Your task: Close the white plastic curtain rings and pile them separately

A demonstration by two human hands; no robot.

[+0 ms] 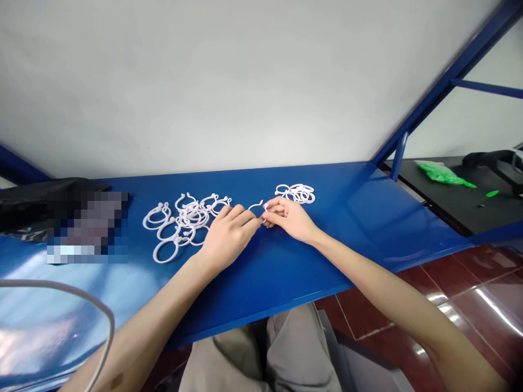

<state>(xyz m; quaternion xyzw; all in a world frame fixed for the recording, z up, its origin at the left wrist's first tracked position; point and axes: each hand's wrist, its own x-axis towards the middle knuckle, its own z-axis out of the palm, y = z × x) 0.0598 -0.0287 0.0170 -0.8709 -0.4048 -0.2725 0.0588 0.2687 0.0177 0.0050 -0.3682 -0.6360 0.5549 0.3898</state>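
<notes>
Between both hands is a thin white plastic ring [255, 204] with a gap in it, partly hidden by fingers. My left hand [231, 231], back upward, has its fingers closed on the ring's left side. My right hand [288, 218] pinches the ring's other end between thumb and fingers. Left of my left hand lies a loose pile of white open rings [192, 216] with small knobs at their ends. Behind my right hand sits a smaller heap of white rings [300, 194], which look closed.
The blue table [261, 288] backs onto a pale wall panel [245, 81]. At left lie black plastic [24, 207] and a blurred-out object [92, 223]; a white cable [93, 302] loops nearby. A black table [443, 198] at right bears a bag of green pieces [443, 173].
</notes>
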